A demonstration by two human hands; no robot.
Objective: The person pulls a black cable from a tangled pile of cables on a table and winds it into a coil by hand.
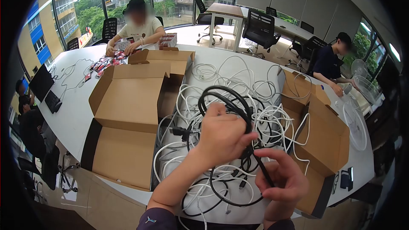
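My left hand [223, 133] is closed around a coiled black cable [226, 91], whose loops rise above my fist over the pile. Lower and to the right, my right hand [283, 179] pinches a straight length of that black cable between thumb and fingers. Beneath both hands spreads a tangle of white cables [272, 121] mixed with black ones. A black connector [180, 132] sticks out left of my left wrist. What lies under my left palm is hidden.
Open cardboard boxes flank the pile: a left box [123, 149] and a right box [326, 136]. A person [138, 23] across the white table handles small red packets [102, 64]. Another person [330, 61] sits right, near a fan [364, 76]. A laptop [44, 87] stands left, a phone [349, 176] right.
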